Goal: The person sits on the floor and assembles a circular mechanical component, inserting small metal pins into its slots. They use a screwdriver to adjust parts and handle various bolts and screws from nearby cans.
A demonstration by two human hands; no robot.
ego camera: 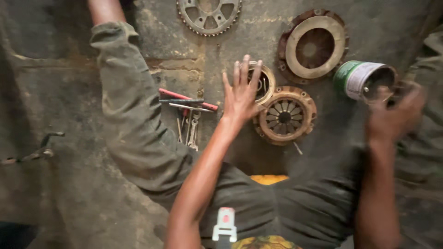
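Head view: cylindrical tin can (364, 79) in right hand (392, 115).

Item one: the cylindrical metal tin with a green and white label (364, 80), tipped on its side with its dark open mouth turned toward your right hand (394, 113), whose blurred fingers close on its rim.

Item two: the round rusty clutch pressure plate with radial spring fingers (286, 115), flat on the floor just beside your spread, empty left hand (241, 94).

Rusty metal clutch plate (286, 116); tin can (364, 80), seemingly paper-labelled; rough concrete floor (69, 184).
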